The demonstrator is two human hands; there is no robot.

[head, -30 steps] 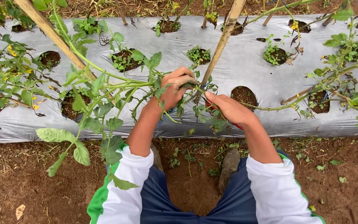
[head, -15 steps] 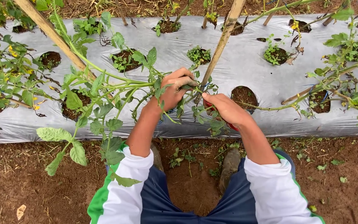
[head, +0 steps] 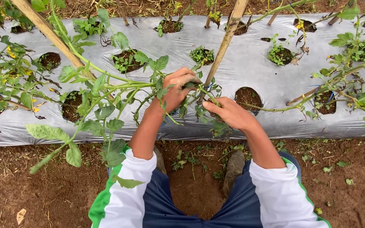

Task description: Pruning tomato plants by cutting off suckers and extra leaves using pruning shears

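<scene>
My left hand (head: pixel 177 88) is closed around the green stem of a leafy plant (head: pixel 106 90) right beside a slanted bamboo stake (head: pixel 225 40). My right hand (head: pixel 229 113) pinches a thin shoot of the same plant just below and to the right of the stake. Leaves hide part of both hands' fingers. The plant's long stem runs leftward from my hands across the silver plastic mulch (head: pixel 254 63). White sleeves with green trim cover my forearms.
A second bamboo stake (head: pixel 47 31) slants at the upper left. Round planting holes with soil and small weeds dot the mulch sheet. Another leafy plant (head: pixel 355 80) stands at the right. Brown bare soil (head: pixel 34 190) lies in front of the bed.
My hands stay at the stake; the right hand's fingers shifted slightly on the shoot. The plant's leaves moved a little.
</scene>
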